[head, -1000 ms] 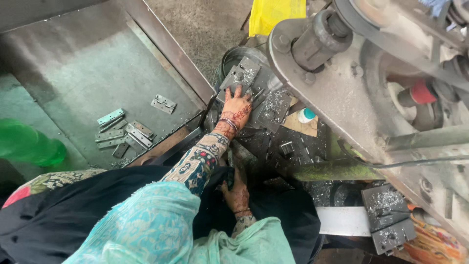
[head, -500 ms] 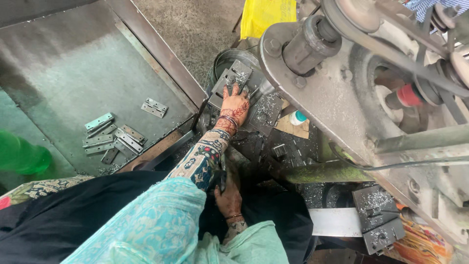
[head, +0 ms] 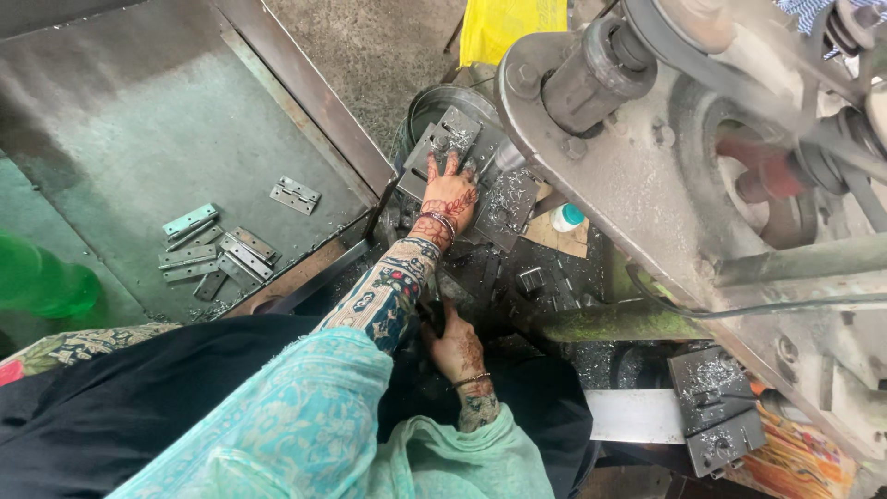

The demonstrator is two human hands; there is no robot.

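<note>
The large grey machine (head: 665, 176), with its belt wheel and thick shaft, fills the right side of the view as it did a second ago; only the camera has drifted a little, so the frame sits slightly lower and closer. The big grey metal tray (head: 139, 139) on the left keeps its small heap of flat steel hinges (head: 217, 254) near its lower right corner, with one hinge lying apart above them. None of these have shifted.

The left hand (head: 450, 196) stays where it was, spread flat with fingers splayed, pressing down on the stack of dark metal plates (head: 462, 152) strewn with bright swarf at the near edge of the machine bed; it grips nothing, only rests on top. This suggests the work is paused in one position, holding the plates steady.

The right hand (head: 459, 349) has moved very little, low by the front edge of the bed beneath the left forearm; its fingers are hidden, so I cannot tell what it holds.

The plates look greasy, thin and rectangular, overlapping unevenly.
</note>
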